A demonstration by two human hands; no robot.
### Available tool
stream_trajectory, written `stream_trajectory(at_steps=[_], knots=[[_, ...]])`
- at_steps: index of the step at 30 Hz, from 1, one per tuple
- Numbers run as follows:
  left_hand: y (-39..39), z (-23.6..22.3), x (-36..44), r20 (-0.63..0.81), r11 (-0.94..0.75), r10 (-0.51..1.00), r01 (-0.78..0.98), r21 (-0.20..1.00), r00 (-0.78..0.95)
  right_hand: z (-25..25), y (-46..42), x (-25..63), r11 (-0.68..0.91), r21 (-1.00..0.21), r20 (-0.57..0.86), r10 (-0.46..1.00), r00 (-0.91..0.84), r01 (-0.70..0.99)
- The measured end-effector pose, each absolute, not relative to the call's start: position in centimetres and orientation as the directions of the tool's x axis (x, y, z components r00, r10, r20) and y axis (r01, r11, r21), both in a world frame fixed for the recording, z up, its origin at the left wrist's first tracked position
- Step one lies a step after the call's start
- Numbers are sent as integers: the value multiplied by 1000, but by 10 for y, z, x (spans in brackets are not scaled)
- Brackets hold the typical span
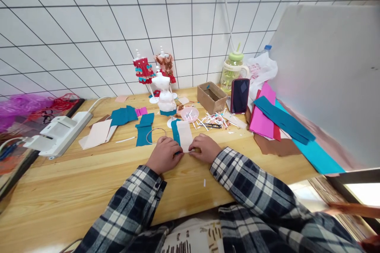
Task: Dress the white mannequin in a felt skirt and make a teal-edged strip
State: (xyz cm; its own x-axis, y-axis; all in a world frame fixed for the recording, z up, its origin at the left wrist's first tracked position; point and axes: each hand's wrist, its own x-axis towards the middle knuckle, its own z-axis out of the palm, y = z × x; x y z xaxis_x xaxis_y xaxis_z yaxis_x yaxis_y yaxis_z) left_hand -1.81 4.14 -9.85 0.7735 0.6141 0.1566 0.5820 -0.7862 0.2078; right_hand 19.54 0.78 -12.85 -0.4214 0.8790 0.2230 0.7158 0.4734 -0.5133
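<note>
A strip of crepe paper [185, 132], pale pink with a teal band on its left side, lies on the table in front of me. My left hand [166, 153] is closed on its near left corner, fingertips pinched at the edge. At the near right corner my right hand [205, 148] pinches the same edge between thumb and fingers. A thin ring [150, 138] lies just beyond my left hand, partly over a teal paper piece [144, 137]. Behind the strip stands a small white dress form [162, 85] with pale paper and a teal band around its lower part.
Two dressed mini forms [144, 71] stand by the tiled wall. Beyond my right hand are a pink dish [190, 114], paper scraps [213, 119], scissors [213, 125], a cardboard box [211, 101] and a phone [240, 95]. Coloured sheets [264, 116] lie right; a power strip [63, 134] lies left.
</note>
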Motion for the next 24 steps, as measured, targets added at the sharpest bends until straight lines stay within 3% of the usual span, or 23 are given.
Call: stream_trajectory(at_steps=[14,24], knots=[[42,-109,-28,162,-690,716,652,315,679,-135,13,197,353,-579,166,934,-317,735],[43,-112,-29,107,-517,843,738,434,528,-123,20,193,220,-559,8,966,-260,799]])
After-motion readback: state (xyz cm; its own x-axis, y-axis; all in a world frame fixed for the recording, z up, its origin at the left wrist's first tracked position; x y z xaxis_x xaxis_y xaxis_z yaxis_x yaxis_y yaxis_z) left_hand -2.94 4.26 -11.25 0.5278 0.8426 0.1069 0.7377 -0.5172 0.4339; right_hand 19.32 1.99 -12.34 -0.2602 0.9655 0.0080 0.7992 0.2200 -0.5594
